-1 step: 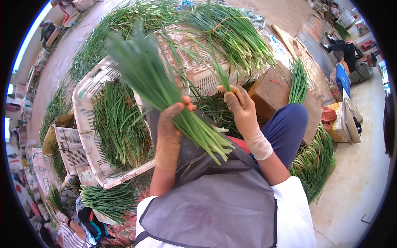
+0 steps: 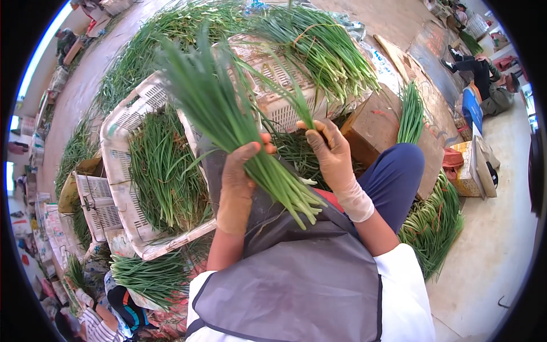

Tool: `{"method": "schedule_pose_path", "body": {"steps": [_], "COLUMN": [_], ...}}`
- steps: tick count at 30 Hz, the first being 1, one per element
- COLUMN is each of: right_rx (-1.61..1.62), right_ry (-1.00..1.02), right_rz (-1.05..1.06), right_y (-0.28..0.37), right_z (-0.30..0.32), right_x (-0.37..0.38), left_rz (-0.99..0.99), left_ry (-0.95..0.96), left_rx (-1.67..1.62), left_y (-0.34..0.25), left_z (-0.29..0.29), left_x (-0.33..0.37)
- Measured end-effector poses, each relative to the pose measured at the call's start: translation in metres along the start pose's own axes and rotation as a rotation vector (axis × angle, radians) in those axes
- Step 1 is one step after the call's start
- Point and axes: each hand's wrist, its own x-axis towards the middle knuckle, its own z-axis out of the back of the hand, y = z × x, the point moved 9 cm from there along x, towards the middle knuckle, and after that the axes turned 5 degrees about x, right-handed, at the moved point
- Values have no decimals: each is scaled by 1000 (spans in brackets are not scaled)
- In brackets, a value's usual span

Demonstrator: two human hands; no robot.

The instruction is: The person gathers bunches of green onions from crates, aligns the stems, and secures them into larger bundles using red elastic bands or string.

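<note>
My gloved left hand point(image 2: 235, 179) is closed round a thick bunch of chives point(image 2: 242, 128), above my lap and the dark grey apron point(image 2: 296, 279). The leaves fan out to the upper left, and the pale cut ends point to the lower right. To the right of it, my gloved right hand point(image 2: 331, 151) pinches a few separate chive leaves point(image 2: 300, 108) between thumb and fingers. Below and beyond the hands, loose chives point(image 2: 296, 151) lie in a heap, partly hidden by my arms.
A white slotted crate point(image 2: 121, 199) of loose chives stands at left. Ahead, tied chives point(image 2: 325, 48) lie on another crate point(image 2: 279, 80). A brown box point(image 2: 370, 122) holds a small bundle point(image 2: 411, 117) at right. More bundles point(image 2: 436, 228) lie behind my knee. Another person point(image 2: 99, 322) sits at lower left.
My left hand and the chive bunch have shifted slightly to the right. The right hand has tilted and dropped a little, with the few leaves still pinched.
</note>
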Motion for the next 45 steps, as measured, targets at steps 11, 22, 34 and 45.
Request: {"method": "schedule_pose_path", "body": {"steps": [11, 22, 34, 45], "right_rx": [-287, -26, -456, -530], "right_ry": [98, 339, -130, -259], "right_rz": [194, -258, 310, 64], "right_y": [1, -54, 49, -133], "right_z": [-12, 15, 147, 319], "right_x": [-9, -3, 74, 49], "left_rz": [53, -323, -384, 15], "left_ry": [28, -133, 568, 753], "left_rx": [-79, 4, 235, 439], "left_y": [21, -78, 8, 249], "left_z": [-14, -5, -285, -323], "left_x": [2, 4, 82, 155]}}
